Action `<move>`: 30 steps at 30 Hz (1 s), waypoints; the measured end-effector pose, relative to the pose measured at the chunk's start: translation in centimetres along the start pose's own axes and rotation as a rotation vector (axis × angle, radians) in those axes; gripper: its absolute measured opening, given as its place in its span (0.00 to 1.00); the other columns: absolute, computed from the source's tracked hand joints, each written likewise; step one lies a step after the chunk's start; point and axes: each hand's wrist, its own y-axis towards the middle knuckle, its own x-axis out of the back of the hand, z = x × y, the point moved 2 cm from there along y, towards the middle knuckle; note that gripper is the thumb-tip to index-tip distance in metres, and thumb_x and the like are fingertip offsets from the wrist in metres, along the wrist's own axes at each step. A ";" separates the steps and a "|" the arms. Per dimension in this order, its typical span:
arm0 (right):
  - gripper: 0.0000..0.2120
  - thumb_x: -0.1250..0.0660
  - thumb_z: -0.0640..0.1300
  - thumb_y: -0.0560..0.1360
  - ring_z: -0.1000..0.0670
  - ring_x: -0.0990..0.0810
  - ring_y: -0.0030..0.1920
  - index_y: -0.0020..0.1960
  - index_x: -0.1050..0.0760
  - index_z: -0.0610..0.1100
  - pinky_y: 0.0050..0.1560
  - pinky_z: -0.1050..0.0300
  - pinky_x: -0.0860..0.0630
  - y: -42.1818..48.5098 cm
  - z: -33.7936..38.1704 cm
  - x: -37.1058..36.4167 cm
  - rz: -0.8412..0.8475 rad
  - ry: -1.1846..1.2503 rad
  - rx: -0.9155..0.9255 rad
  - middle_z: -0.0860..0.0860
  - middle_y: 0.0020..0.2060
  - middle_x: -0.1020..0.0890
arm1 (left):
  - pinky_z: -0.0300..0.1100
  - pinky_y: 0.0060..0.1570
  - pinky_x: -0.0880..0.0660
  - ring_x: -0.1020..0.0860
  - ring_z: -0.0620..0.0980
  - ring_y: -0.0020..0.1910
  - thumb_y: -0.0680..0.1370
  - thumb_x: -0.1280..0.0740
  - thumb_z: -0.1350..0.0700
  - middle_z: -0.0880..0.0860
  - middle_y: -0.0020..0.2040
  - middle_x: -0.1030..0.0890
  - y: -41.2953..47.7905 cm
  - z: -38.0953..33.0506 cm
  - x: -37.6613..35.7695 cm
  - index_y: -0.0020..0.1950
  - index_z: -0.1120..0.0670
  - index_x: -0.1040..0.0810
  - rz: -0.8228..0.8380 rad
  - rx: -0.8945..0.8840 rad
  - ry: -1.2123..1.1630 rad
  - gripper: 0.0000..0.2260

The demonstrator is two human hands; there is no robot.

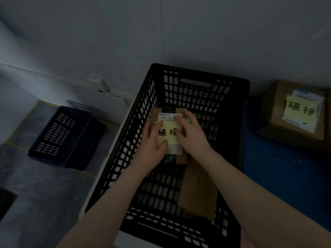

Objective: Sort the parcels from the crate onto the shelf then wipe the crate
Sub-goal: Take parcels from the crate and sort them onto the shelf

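A black slotted crate (200,83) fills the middle of the head view. Inside it lies a small brown parcel (168,111) with a white shipping label and a yellow note bearing handwritten characters. My left hand (152,140) grips the parcel's left edge, thumb over the yellow note. My right hand (191,133) rests on the parcel's right side with fingers over the label and note. A second flat brown parcel (197,188) lies in the crate below the first, partly under my right forearm.
A larger brown parcel (293,111) with the same kind of yellow note sits on a blue surface (279,176) to the right. A dark blue slotted basket (60,136) stands on the grey floor at left. A white wall runs behind.
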 end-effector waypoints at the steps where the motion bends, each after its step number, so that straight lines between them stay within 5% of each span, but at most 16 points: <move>1: 0.21 0.37 0.41 0.78 0.48 0.43 0.74 0.71 0.31 0.45 0.73 0.54 0.38 -0.2 0.0 0.0 -0.017 -0.014 0.031 0.49 0.76 0.44 | 0.22 0.52 0.39 0.47 0.26 0.64 0.80 0.39 0.52 0.42 0.77 0.57 0.1 -0.1 0.0 0.75 0.43 0.43 0.006 -0.011 0.051 0.25; 9: 0.31 0.35 0.43 0.75 0.54 0.49 0.75 0.75 0.40 0.47 0.68 0.66 0.43 -1.6 -1.3 -0.4 0.084 0.066 -0.008 0.55 0.76 0.49 | 0.40 0.48 0.25 0.34 0.42 0.67 0.78 0.40 0.48 0.38 0.77 0.52 1.9 -0.7 0.3 0.75 0.45 0.41 -0.003 -0.130 0.246 0.25; 14: 0.30 0.34 0.46 0.73 0.47 0.45 0.75 0.74 0.37 0.48 0.73 0.52 0.42 -1.1 0.0 0.5 0.063 0.043 0.010 0.53 0.76 0.45 | 0.42 0.50 0.25 0.34 0.46 0.69 0.75 0.43 0.45 0.43 0.78 0.47 2.1 -1.5 1.0 0.74 0.46 0.38 -0.049 -0.140 0.247 0.27; 17: 0.29 0.34 0.46 0.73 0.49 0.43 0.74 0.73 0.36 0.48 0.71 0.57 0.48 -1.0 1.4 2.1 -0.001 0.018 0.064 0.53 0.75 0.43 | 0.46 0.47 0.22 0.31 0.45 0.67 0.73 0.45 0.43 0.43 0.77 0.45 2.0 -3.0 2.3 0.73 0.46 0.36 -0.105 -0.172 0.238 0.28; 23: 0.26 0.34 0.46 0.74 0.54 0.41 0.72 0.71 0.33 0.49 0.70 0.61 0.49 -2.9 4.3 6.1 -0.095 0.017 0.188 0.55 0.74 0.40 | 0.41 0.50 0.25 0.40 0.32 0.65 0.72 0.44 0.44 0.42 0.77 0.44 0.4 -7.5 4.6 0.72 0.46 0.35 -0.192 -0.252 0.248 0.28; 30: 0.24 0.36 0.48 0.74 0.49 0.38 0.72 0.70 0.32 0.51 0.69 0.60 0.43 -6.8 5.6 11.8 -0.228 0.040 0.242 0.57 0.74 0.40 | 0.37 0.50 0.27 0.40 0.36 0.69 0.73 0.40 0.48 0.43 0.77 0.44 -1.5 -14.8 5.0 0.73 0.49 0.35 -0.251 -0.396 0.315 0.27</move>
